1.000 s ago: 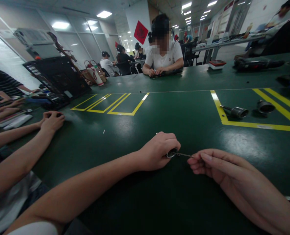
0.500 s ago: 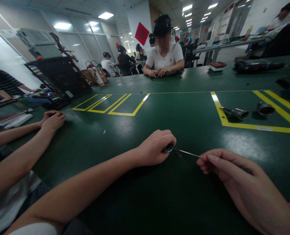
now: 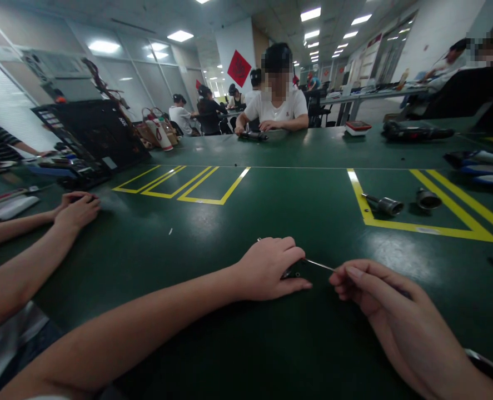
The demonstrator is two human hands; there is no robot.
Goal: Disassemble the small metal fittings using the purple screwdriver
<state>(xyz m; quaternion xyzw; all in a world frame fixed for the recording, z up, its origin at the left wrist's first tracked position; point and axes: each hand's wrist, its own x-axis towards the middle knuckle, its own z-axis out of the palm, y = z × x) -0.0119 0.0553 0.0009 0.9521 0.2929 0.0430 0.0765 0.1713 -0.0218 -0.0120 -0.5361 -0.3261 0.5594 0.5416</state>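
Observation:
My left hand [image 3: 271,269] is closed over a round metal part [image 3: 287,273], mostly hidden by the palm. Its thumb sticks out low on the table side, and the index finger reaches the tip of a thin metal rod [image 3: 321,265]. My right hand [image 3: 375,289] pinches the other end of that rod between thumb and fingers; what kind of tool it is, I cannot make out. A small dark ring-like piece [image 3: 298,274] shows just by the left thumb.
Inside a yellow-taped area [image 3: 421,229] lie a metal cup-shaped part with a shaft [image 3: 390,206] and another cup-shaped part [image 3: 428,199]. Blue-handled tools [image 3: 488,169] are at far right. A neighbour's hands [image 3: 77,208] rest on the left; another person [image 3: 275,105] sits opposite.
My left hand has rolled over, covering the metal part's round opening, and its thumb has stretched out. The rod's tip now meets the left fingers. The head view has shifted slightly.

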